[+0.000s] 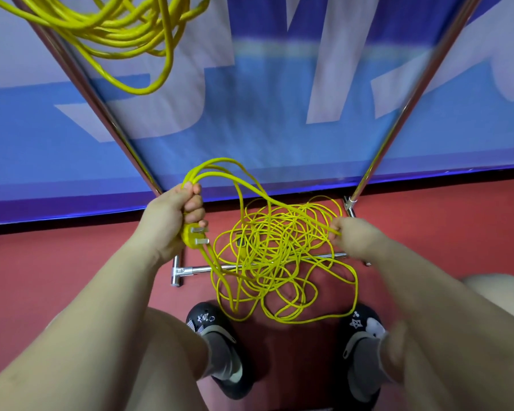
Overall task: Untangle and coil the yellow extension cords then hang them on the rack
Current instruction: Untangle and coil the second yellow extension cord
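Fingers of the left hand are curled tightly round a few gathered loops of yellow cord, and the yellow plug with its metal prongs is seen just below the fist, against the heel of that hand. From the fist the loops arch upward and over to the right. Fingers of the right hand are closed in a pinch on the strands that run across from the left hand. Between and below the two hands a loose tangle of cord is spread on the red floor, draped over the low chrome bar of the rack base and reaching back toward the person's two black shoes, which are planted at either side of the heap's near edge. Two chrome rack poles are seen slanting up and outward from the floor, one at each side. At the upper left corner a second bundle of coiled cord is hung beside the left pole, one long loop drooping below the rest. Behind the rack a blue banner with large pale lettering is stood along the floor's far edge.
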`<control>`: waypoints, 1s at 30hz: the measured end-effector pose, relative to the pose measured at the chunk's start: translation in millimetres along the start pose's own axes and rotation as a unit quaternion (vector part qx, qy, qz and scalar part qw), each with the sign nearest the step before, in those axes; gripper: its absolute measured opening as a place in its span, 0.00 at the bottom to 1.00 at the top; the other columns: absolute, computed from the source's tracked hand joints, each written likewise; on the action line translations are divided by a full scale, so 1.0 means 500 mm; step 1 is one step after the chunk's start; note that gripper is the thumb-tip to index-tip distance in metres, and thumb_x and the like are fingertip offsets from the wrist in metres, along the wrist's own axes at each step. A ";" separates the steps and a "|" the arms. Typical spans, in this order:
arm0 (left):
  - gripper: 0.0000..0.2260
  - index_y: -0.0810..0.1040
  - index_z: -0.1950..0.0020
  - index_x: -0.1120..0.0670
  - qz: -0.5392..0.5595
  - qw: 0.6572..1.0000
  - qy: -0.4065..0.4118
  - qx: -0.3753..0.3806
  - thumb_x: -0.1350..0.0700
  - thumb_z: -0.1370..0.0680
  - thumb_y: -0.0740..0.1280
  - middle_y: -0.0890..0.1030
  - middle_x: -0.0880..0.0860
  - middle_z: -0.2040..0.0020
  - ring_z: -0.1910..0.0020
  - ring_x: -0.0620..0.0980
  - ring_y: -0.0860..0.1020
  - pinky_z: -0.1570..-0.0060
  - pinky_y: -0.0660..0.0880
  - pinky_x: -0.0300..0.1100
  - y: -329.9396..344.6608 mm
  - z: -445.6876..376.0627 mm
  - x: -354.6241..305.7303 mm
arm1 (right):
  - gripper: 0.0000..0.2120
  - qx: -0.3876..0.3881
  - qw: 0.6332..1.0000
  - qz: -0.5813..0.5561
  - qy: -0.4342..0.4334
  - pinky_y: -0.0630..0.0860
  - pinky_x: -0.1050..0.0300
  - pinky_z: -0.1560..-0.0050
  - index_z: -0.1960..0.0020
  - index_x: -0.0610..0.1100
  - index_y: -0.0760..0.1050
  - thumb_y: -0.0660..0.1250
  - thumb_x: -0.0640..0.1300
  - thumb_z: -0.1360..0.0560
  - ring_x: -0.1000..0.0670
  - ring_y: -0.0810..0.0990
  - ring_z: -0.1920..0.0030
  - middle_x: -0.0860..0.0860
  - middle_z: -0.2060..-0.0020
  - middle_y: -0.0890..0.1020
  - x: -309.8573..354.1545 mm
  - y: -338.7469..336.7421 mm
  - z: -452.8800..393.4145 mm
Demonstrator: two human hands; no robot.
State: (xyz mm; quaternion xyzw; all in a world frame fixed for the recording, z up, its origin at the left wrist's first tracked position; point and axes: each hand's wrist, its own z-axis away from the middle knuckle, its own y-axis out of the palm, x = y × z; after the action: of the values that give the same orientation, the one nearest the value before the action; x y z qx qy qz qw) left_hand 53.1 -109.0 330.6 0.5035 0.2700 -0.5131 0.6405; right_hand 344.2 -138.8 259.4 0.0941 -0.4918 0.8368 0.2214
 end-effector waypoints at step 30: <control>0.07 0.73 0.52 0.54 -0.264 0.961 -0.039 0.080 0.57 0.18 0.57 0.81 0.51 0.58 0.64 0.42 0.80 0.66 0.76 0.39 0.077 -0.026 0.084 | 0.04 -0.072 0.691 -0.719 0.013 0.79 0.62 0.71 0.52 0.40 0.67 0.63 0.38 0.23 0.53 0.82 0.72 0.46 0.63 0.78 0.185 -0.053 0.030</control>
State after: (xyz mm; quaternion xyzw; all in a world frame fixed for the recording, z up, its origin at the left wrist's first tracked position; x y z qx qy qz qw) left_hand 105.0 -114.6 303.9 0.4434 0.3259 -0.7031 0.4504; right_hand 273.7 -115.1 322.5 0.3917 -0.3295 0.3845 0.7682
